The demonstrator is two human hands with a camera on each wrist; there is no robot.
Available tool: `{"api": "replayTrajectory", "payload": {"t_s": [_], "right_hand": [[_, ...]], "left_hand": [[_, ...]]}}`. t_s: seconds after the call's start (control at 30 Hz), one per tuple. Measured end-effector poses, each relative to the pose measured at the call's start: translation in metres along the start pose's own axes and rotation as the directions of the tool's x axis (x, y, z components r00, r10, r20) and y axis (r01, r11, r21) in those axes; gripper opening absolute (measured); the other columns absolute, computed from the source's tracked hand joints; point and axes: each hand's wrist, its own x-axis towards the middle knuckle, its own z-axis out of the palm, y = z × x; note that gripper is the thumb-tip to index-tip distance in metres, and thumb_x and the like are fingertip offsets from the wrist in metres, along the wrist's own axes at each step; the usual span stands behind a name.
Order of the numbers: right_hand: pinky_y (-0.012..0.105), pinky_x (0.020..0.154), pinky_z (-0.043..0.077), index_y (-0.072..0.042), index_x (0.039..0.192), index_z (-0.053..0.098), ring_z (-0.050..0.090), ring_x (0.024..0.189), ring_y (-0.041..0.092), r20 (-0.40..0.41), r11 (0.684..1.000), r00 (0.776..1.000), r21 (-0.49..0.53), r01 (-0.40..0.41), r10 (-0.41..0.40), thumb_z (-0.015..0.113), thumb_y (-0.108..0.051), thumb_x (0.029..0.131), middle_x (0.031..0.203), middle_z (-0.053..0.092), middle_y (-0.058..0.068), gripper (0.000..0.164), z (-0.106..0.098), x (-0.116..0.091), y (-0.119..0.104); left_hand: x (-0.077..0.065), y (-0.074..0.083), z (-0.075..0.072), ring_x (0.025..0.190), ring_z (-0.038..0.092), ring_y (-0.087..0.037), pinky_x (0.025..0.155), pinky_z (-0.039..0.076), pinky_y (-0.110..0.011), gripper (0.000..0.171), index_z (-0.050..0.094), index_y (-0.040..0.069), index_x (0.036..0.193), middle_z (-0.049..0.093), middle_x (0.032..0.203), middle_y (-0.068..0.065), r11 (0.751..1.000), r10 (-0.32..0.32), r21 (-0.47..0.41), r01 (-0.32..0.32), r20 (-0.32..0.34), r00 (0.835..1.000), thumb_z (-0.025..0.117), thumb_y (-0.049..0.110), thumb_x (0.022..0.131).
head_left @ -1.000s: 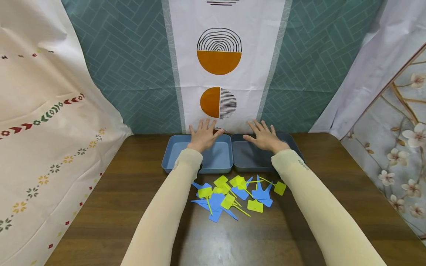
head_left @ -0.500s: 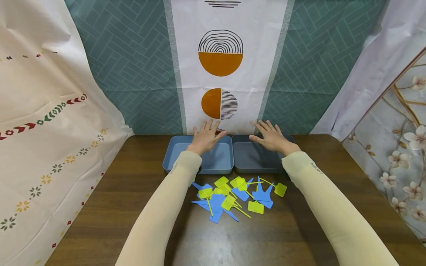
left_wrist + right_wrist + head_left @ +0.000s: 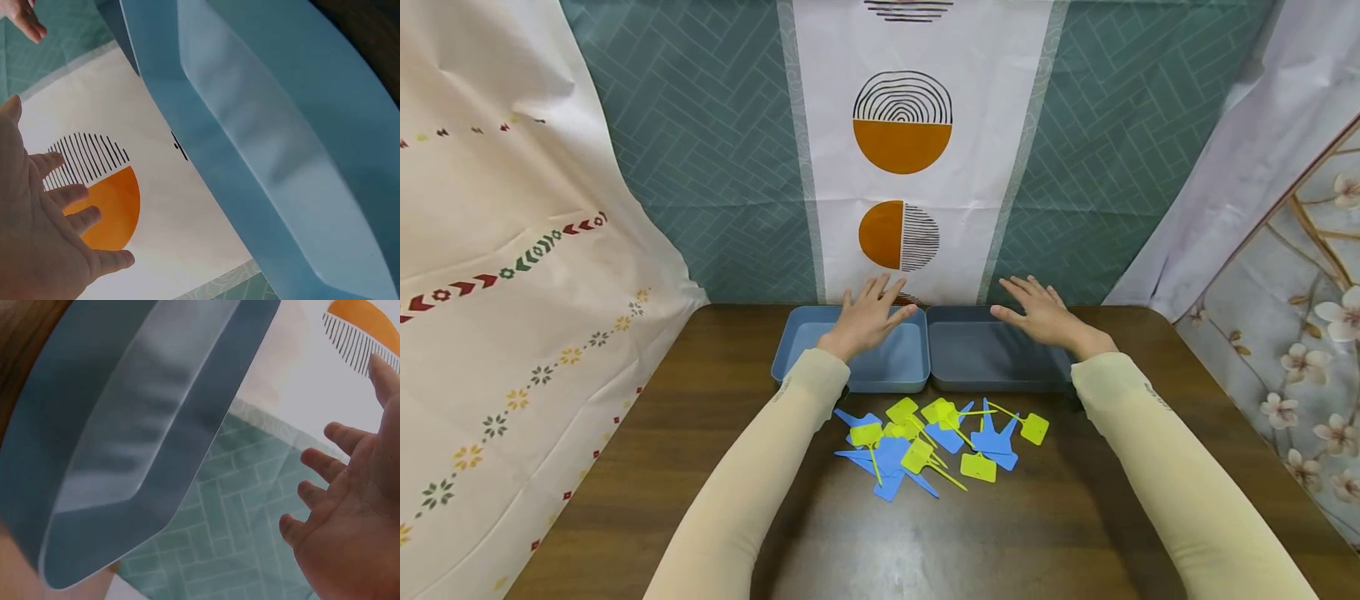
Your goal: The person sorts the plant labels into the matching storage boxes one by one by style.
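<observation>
My left hand (image 3: pixel 867 321) hovers over the light blue tray (image 3: pixel 895 367), fingers spread and holding nothing. Over the dark grey tray (image 3: pixel 973 358), my right hand (image 3: pixel 1043 317) is held out the same way. The left wrist view shows the left hand (image 3: pixel 50 225) apart from the blue tray (image 3: pixel 250 156). In the right wrist view, a gap separates the right hand (image 3: pixel 356 500) from the grey tray (image 3: pixel 144 419). Nearer than the trays lies a loose pile of T-shaped plant labels, several yellow labels (image 3: pixel 978 467) mixed with several blue labels (image 3: pixel 892 455).
Both trays stand side by side at the back of the brown wooden table (image 3: pixel 925 550). A green and white patterned curtain (image 3: pixel 730 150) hangs right behind them. Cream cloth (image 3: pixel 512 375) hangs on the left, and a floral cloth (image 3: pixel 1300 358) on the right.
My right hand has moved to the right over the grey tray. My left hand has shifted slightly right in view, as the scene has too. Trays and labels stay in place.
</observation>
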Motion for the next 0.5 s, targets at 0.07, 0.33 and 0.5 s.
{"api": "replayTrajectory", "payload": {"t_s": [0.07,0.33,0.5], "right_hand": [[0.067,0.121,-0.008,-0.004,0.166,0.015,-0.003,0.156,0.050,-0.007,1.000,1.000,0.008,-0.006,0.006,0.042,-0.057,0.109,0.170,0.008,0.029,0.082,-0.003,-0.003,0.004],[0.069,0.120,-0.006,-0.002,0.165,0.018,-0.005,0.156,0.050,-0.045,0.998,0.999,0.063,0.010,-0.008,0.046,-0.054,0.109,0.169,0.010,0.031,0.082,-0.006,-0.014,0.025],[0.071,0.120,-0.003,-0.001,0.165,0.018,-0.004,0.156,0.051,-0.028,0.996,1.000,0.087,0.014,-0.011,0.045,-0.049,0.110,0.168,0.012,0.031,0.077,-0.005,-0.020,0.033]], "left_hand": [[-0.002,0.000,-0.001,0.159,0.009,-0.036,0.121,0.005,-0.071,0.074,0.020,0.021,0.168,0.012,0.174,-0.013,1.000,0.019,0.000,-0.019,-0.004,1.000,0.032,0.062,0.108],[-0.013,0.006,-0.006,0.161,0.003,-0.032,0.123,0.004,-0.068,0.073,0.015,0.024,0.169,0.005,0.175,-0.008,0.999,0.047,-0.024,-0.046,0.029,0.998,0.033,0.062,0.108],[-0.019,0.009,-0.004,0.161,0.002,-0.032,0.123,0.003,-0.067,0.073,0.015,0.025,0.169,0.004,0.175,-0.006,0.998,0.058,-0.043,-0.056,0.046,0.997,0.032,0.063,0.108]]}}
